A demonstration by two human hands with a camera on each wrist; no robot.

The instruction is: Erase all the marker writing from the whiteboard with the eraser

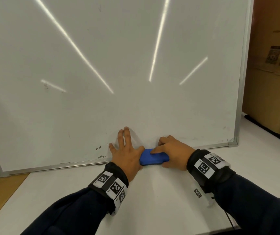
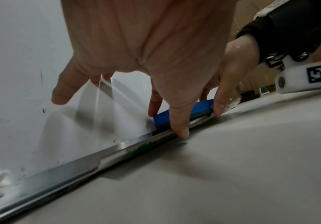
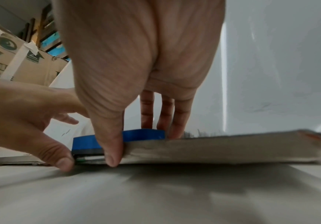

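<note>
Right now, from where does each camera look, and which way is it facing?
Head: above, looking forward and down at the whiteboard; both forearms, left hand and right hand on the blue eraser.
Left wrist: under the left hand, looking along its fingers at the board's bottom frame; the right hand shows beyond.
Right wrist: low by the table, looking along the right hand; the left hand shows beside it.
All three share the eraser and both hands.
</note>
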